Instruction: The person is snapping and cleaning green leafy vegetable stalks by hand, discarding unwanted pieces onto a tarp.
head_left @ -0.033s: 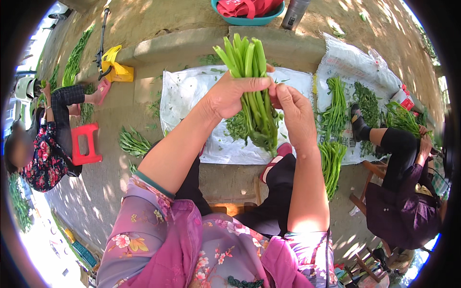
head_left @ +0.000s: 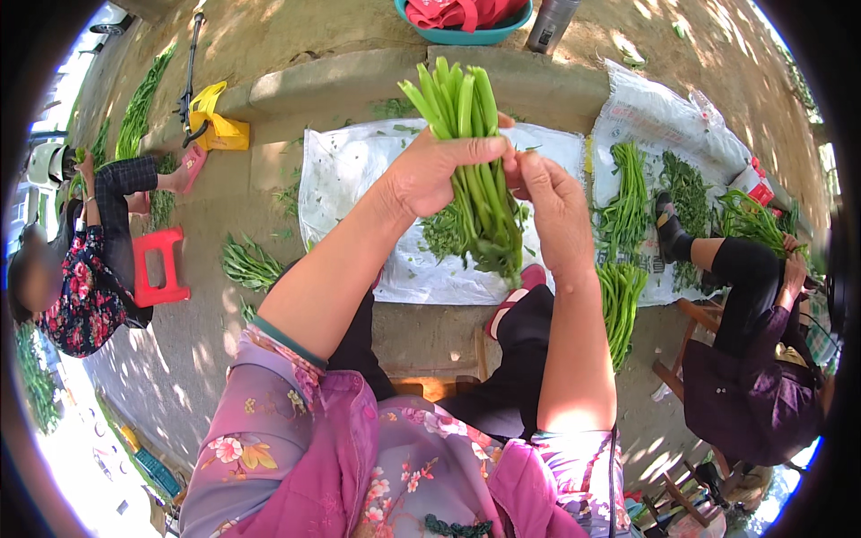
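Left fingers (head_left: 480, 151) wrapped round green stalks (head_left: 465, 103), right fingers (head_left: 537, 176) pinched alongside (contents unclear), white sheet (head_left: 341, 184) below

One bunch of green stalks (head_left: 485, 193) is held aloft, clasped round its middle by the left hand (head_left: 430, 175). Bare, pale-green ends (head_left: 465, 100) are fanned out at the far side; darker leaves (head_left: 498, 255) are gathered at the near side, apparently drooping, though somewhat blurred.

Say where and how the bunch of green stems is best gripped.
Probably around the middle of the bunch of green stems, from its left, where the left hand wraps it: stems gather there, while bare ends fan out above and leafy ends hang below.
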Tool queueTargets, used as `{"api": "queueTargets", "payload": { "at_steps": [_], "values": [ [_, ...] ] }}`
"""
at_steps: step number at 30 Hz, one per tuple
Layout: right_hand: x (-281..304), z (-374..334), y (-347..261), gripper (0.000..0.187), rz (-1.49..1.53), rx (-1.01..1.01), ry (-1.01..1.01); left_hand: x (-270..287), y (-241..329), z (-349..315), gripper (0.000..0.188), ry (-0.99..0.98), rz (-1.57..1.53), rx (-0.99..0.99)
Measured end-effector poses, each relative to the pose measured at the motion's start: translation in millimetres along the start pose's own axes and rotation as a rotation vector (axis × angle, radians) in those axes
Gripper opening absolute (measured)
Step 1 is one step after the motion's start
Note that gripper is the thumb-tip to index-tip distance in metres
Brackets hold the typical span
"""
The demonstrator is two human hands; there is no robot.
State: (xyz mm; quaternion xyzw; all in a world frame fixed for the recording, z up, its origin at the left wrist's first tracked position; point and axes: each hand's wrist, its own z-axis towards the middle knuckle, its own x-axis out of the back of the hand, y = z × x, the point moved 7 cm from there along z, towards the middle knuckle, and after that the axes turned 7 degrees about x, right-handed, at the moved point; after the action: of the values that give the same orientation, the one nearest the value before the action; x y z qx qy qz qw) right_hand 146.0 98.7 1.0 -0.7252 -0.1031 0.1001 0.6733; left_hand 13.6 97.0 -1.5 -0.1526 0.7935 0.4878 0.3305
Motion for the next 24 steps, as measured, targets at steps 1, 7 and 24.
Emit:
{"api": "queueTargets", "payload": {
  "at_steps": [1,7,24],
  "values": [
    [1,1,-2,0.038,0.008,0.005,0.028,3,0,2,0.042,0.019,-0.014,0.004],
    [10,-1,-13,0.015,-0.098,0.107,0.176,13,-4,7,0.042,0.113,-0.110,-0.003],
    [-5,3,-2,0.015,-0.187,0.166,0.173,-1,-17,9,0.041,0.050,-0.190,-0.040]
  ]
}}
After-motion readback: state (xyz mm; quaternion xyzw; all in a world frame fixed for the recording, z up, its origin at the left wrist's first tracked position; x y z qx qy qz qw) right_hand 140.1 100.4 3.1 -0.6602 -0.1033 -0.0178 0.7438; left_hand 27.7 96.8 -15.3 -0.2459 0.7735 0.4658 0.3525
